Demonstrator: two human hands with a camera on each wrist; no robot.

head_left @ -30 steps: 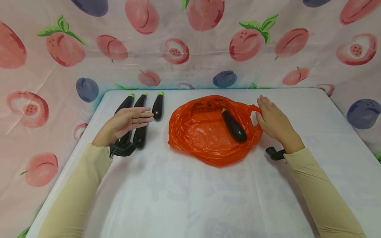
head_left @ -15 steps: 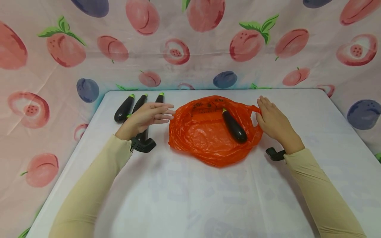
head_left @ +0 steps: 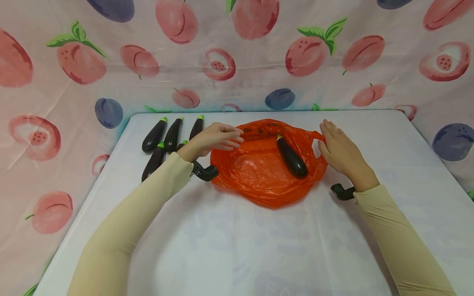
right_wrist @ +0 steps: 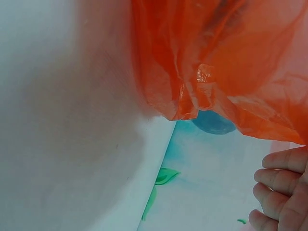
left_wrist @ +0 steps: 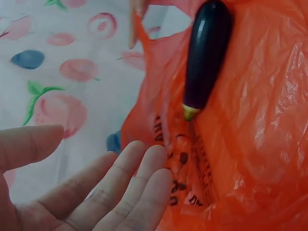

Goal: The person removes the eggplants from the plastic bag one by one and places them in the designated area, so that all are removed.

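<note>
An orange plastic bag [head_left: 255, 189] lies spread with its mouth wide on the table. Inside it rests one dark eggplant [head_left: 291, 157], green tip toward the back. My left hand [head_left: 214, 139] hovers over the bag's left rim, fingers extended and apart, with nothing held; the left wrist view also shows these bare fingers [left_wrist: 120, 187] facing the printed side. At the bag's right, my right hand [head_left: 342, 152] pinches the handle loop [head_left: 314, 135] near the thumb, its other fingers fairly straight. The thumb's grip is partly hidden.
Several more eggplants [head_left: 154, 135] lie at the back left of the white table [head_left: 259, 250]; my left forearm and hand partly cover some. A fruit-printed cloth [head_left: 240, 61] hangs behind the table.
My left hand has moved right, from above the eggplants to over the bag's left rim, carrying nothing. My right hand and the bag have stayed put.
</note>
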